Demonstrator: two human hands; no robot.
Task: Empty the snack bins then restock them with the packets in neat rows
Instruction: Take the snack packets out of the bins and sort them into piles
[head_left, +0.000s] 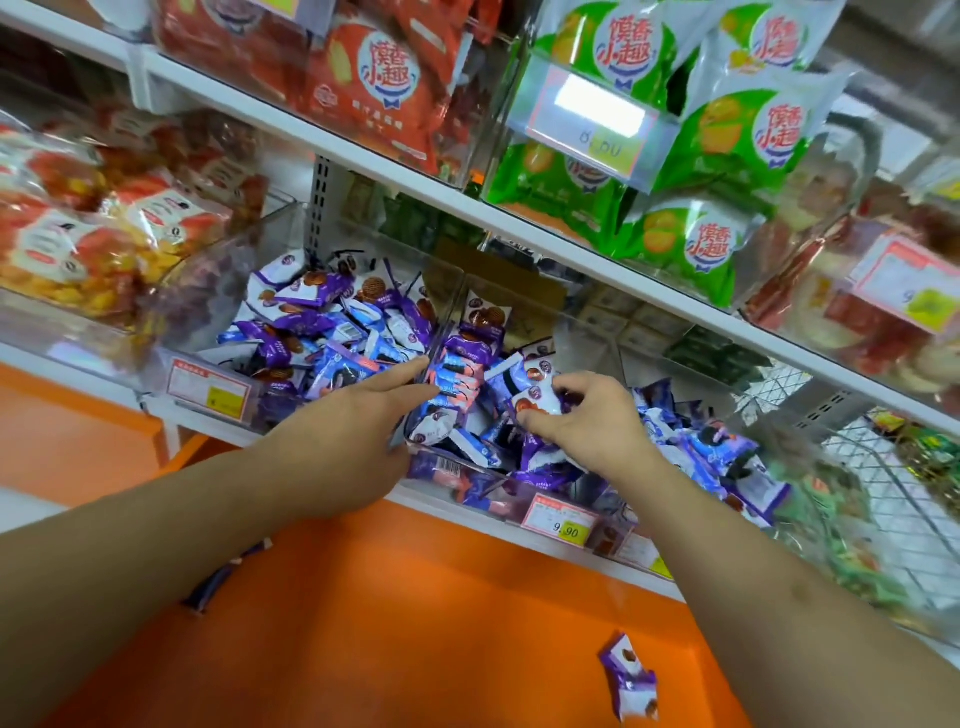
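Two clear plastic snack bins stand side by side on the middle shelf. The left bin (270, 244) is heaped with small purple, blue and white packets (317, 322). In the right bin (519, 499) a row of blue-and-pink packets (457, 379) stands on edge along the divider. My left hand (358, 415) reaches in with straight fingers touching that row at the divider. My right hand (576, 421) pinches a white-and-purple packet (535, 397) above the loose pile in the right bin.
A purple packet (631, 680) lies on the orange ledge (415, 623) below, another (208, 592) near my left forearm. Green packets (727, 135) and red packets (374, 78) fill bins on the shelf above. Price tags (558, 525) hang on the bin fronts. A wire basket (893, 499) stands at right.
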